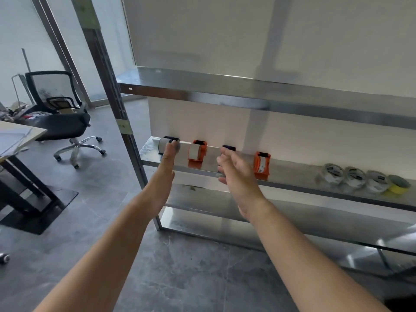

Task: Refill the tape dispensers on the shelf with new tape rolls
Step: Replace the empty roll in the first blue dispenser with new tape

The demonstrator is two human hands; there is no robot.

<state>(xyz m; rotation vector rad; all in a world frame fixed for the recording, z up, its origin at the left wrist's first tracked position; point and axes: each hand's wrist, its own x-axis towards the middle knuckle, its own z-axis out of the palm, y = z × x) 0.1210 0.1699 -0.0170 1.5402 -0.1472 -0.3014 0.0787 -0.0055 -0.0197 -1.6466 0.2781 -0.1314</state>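
Saw two bare forearms nearest the lens, the left forearm (108, 244) and the right forearm (304, 244), stretched forward from the bottom edge toward a metal shelving unit (225, 99). Found the left hand (167, 157) edge-on with fingers straight, the tips blurred against the leftmost tape dispenser (165, 144), a dark one carrying a white roll at the left end of the middle shelf board (292, 174). Could not tell whether those tips touched it or only lay in front of it. Found the right hand (236, 167) well apart from the left, palm turned inward, fingers loosely curled and spread, holding nothing. Made out a second dark dispenser (229, 147) mostly hidden behind its fingertips. Noted the first orange dispenser (197, 153) between the two hands, loaded with a white roll, and the second orange dispenser (261, 165) just right of the right hand, its contents too small to tell. Counted, farther right on the same board, three clear tape rolls (332, 174) (355, 176) (378, 182) lying flat side by side. Saw a yellow roll (397, 189) at the end of that row, with a dark grey roll (399, 181) on top. Off to the left, made out a black mesh office chair (60, 118) on a grey tiled floor (180, 278) and the corner of a pale desk (20, 134).
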